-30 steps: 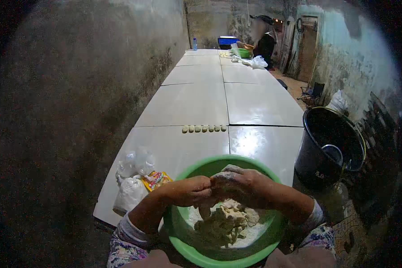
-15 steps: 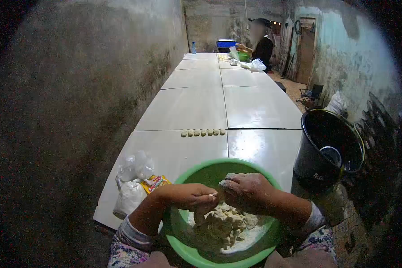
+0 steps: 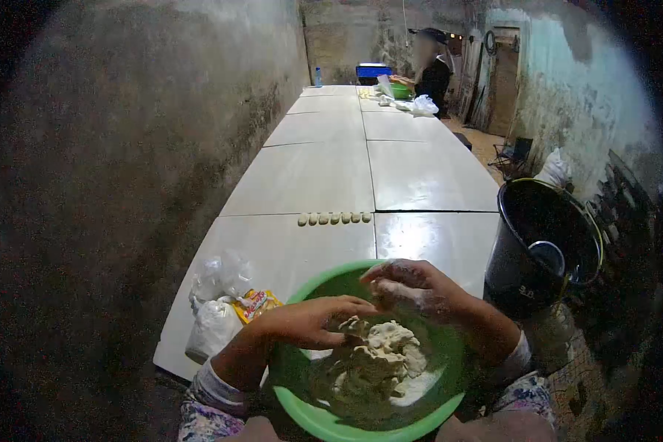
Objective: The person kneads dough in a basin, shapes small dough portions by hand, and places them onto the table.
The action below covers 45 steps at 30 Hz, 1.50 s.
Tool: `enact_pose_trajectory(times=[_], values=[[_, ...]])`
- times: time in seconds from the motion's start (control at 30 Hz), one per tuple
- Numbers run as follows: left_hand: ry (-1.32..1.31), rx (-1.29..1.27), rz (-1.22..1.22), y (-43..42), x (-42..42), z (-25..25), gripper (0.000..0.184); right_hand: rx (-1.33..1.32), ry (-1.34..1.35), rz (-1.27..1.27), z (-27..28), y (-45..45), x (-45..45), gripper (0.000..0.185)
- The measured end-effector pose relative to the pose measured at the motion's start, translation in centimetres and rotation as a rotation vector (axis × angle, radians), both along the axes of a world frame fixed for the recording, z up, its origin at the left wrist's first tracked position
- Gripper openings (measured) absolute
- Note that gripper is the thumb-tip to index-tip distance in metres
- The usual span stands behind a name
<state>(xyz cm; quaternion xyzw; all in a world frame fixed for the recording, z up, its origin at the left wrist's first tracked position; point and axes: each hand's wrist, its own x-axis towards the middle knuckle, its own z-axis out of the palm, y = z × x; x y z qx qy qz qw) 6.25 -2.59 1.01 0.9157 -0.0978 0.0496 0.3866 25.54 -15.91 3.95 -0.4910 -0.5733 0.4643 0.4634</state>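
A green basin (image 3: 299, 401) stands at the near end of the table, holding a lumpy heap of pale dough (image 3: 390, 350) with white flour (image 3: 418, 389) beside it. My left hand (image 3: 318, 322) hovers over the left side of the heap, thumb apart from the stretched fingers. A small bit of dough (image 3: 353, 325) shows by its fingertips; whether they touch it I cannot tell. Above the basin's far right part is my right hand (image 3: 420, 289), flour-dusted, with loosely bent fingers apart and no object visible in them. Several small dough pieces (image 3: 335, 219) lie in a row beyond the basin.
Left of the basin sit a clear plastic bag of white powder (image 3: 215, 328) and a yellow packet (image 3: 256, 303). A black bucket (image 3: 512, 254) stands at the right. At the table's far end a person (image 3: 435, 74) works near a green bowl (image 3: 401, 91) and a blue crate (image 3: 374, 71).
My hands were closed near each other over the dough; now their fingers have spread. The right hand has risen slightly, and the dough heap has shifted in shape.
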Motion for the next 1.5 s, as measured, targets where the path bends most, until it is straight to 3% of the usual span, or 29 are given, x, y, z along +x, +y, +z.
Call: enact_pose_trajectory(times=[0.13, 0.2, 0.23, 0.27, 0.33, 0.37, 0.53, 0.6, 0.67, 0.73, 0.77, 0.87, 1.0, 1.07, 1.13, 1.2, 1.3, 1.4, 1.5], values=[[0.138, -0.148, 0.052, -0.3, 0.5, -0.4, 0.044, 0.112, -0.282, 0.026, -1.7, 0.6, 0.7, 0.030], [0.099, -0.156, 0.053, -0.2, 0.3, -0.4, 0.043, -0.210, 0.553, 0.097, -3.1, 1.0, 0.5, 0.030], [0.108, -0.091, 0.071, 0.0, 0.3, -0.4, 0.043, -0.133, 0.365, 0.089, -3.0, 0.8, 0.7, 0.031], [0.107, -0.091, 0.071, 0.1, 0.2, -0.2, 0.043, -0.134, 0.364, 0.089, -2.8, 0.5, 0.8, 0.031], [0.196, -0.227, 0.122, -0.2, -0.2, 1.3, 0.042, 0.113, -0.208, -0.005, -0.9, -0.6, 0.3, 0.028], [0.269, -0.230, 0.167, -0.7, -0.9, 3.0, 0.043, 0.127, -0.279, 0.026, -0.2, -0.8, 0.1, 0.025], [0.143, -0.271, 0.038, -0.6, -0.6, 2.3, 0.057, 0.077, -0.028, 0.018, -0.1, -0.3, 0.0, 0.026], [0.070, -0.493, 0.181, -2.0, 0.2, 1.7, 0.065, 0.090, 0.288, 0.055, 0.0, 0.0, -0.5, 0.033], [0.046, -0.451, 0.113, -1.7, 0.6, 1.6, 0.068, 0.116, 0.281, 0.074, -0.3, 0.0, -0.2, 0.032], [0.115, -0.686, 0.088, -2.1, 0.3, 3.0, 0.067, 0.185, 0.269, 0.095, -0.3, -0.1, 0.3, 0.032], [0.045, -0.694, 0.036, -2.1, 0.5, 3.2, 0.069, 0.165, 0.120, 0.001, -0.1, -0.2, 0.3, 0.029], [0.080, -0.573, 0.199, -1.1, 0.7, 2.1, 0.071, 0.234, 0.196, 0.031, -0.4, -0.6, 0.7, 0.024], [0.148, -0.561, 0.200, -1.2, 1.4, 3.3, 0.072, 0.243, 0.206, -0.007, -0.7, -0.9, 0.6, 0.016], [0.171, -0.615, 0.196, -1.6, 2.2, 3.5, 0.070, 0.229, 0.151, -0.065, -0.4, -0.9, 0.4, 0.014], [0.228, -0.800, 0.127, -1.2, 3.2, 3.0, 0.067, 0.476, -0.357, -0.271, -0.1, -0.5, 0.0, 0.014], [0.300, -0.896, 0.083, -0.3, 3.8, 2.3, 0.061, 0.532, -0.288, -0.251, 0.2, -0.4, -0.1, 0.016], [0.262, -1.129, 0.158, -0.6, 2.6, 2.4, 0.052, 0.821, -0.568, -0.305, -0.4, 0.5, -0.3, 0.027], [0.299, -1.059, 0.156, -0.5, 2.4, 2.1, 0.051, 0.773, -0.781, -0.387, -0.3, 0.0, 0.4, 0.030], [0.292, -1.031, 0.187, -1.1, 2.0, 2.2, 0.047, 0.718, -0.677, -0.296, -0.6, 0.1, 0.3, 0.031]])
